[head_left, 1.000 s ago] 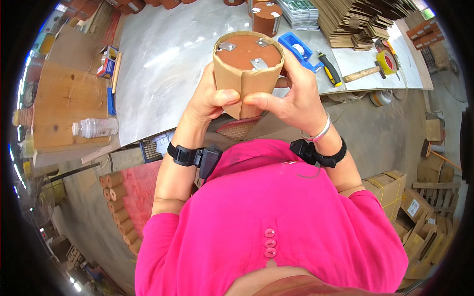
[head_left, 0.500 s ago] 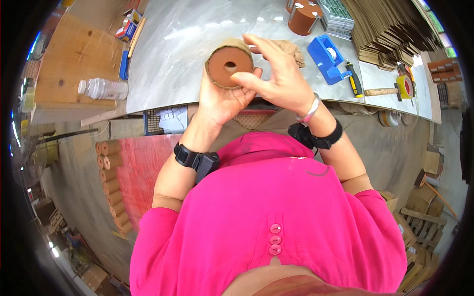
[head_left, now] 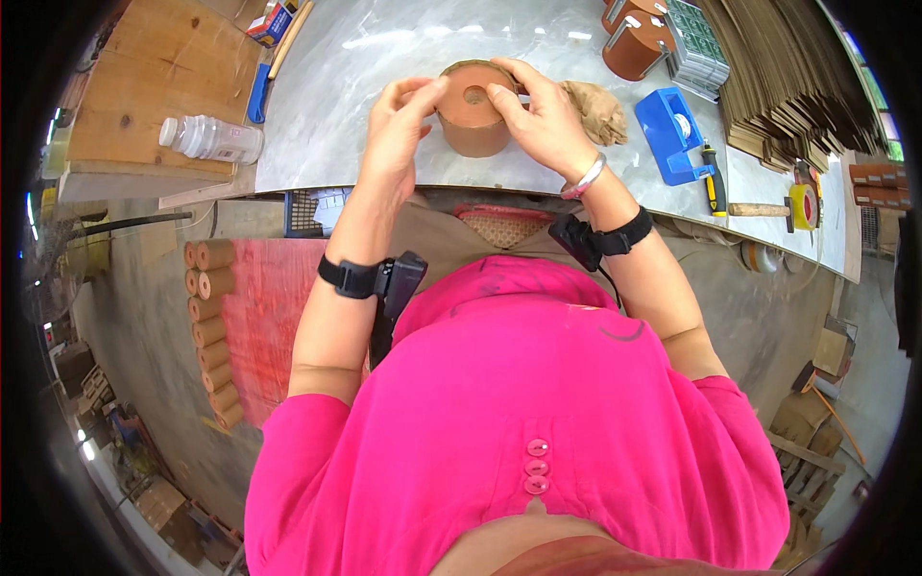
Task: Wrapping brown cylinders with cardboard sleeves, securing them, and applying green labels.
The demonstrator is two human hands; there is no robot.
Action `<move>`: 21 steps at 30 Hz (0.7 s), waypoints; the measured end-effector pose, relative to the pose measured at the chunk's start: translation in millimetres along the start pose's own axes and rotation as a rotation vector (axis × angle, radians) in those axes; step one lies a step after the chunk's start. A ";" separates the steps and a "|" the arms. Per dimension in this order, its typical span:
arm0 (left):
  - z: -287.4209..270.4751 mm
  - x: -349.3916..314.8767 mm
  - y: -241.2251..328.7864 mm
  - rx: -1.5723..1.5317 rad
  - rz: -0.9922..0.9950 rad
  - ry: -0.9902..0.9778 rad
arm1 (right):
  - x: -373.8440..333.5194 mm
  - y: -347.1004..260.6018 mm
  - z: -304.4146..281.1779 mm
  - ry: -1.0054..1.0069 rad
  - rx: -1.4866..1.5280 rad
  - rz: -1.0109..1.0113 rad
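Observation:
A terracotta-coloured round pot stands on the table near its front edge, its flat face with a central hole turned up. A brownish wrap, apparently cardboard, runs around its side. My left hand has its fingers curled, with thumb and fingertips at the pot's left upper edge. From the right, my right hand grips the pot, thumb on the flat face by the hole and fingers behind the far edge. Just beyond the right hand lies crumpled brown paper.
To the right are a blue tape dispenser, a yellow-black screwdriver, a hammer and stacked cardboard sheets. Brown pots stand at the back. A clear bottle lies at left, near a wooden box.
The pot has gone from resting on my left palm to standing on the table, slightly farther right. My left hand has moved from underneath to its left edge; my right hand now grips it.

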State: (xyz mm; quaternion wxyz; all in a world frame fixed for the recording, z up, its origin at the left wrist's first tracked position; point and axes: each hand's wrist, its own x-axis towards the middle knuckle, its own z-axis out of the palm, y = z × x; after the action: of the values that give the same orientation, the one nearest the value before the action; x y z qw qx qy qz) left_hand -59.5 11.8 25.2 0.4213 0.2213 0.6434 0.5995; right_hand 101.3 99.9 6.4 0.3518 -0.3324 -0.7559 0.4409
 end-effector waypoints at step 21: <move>15.0 17.8 -27.1 -0.065 0.195 -0.270 | -33.3 34.8 30.9 0.049 -0.114 -0.026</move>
State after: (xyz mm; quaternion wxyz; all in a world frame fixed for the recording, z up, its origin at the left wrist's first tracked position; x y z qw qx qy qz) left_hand -51.1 29.6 -4.5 0.4507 0.3477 0.5365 0.6230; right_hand 100.2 73.0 -44.1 0.3562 -0.3529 -0.7752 0.3842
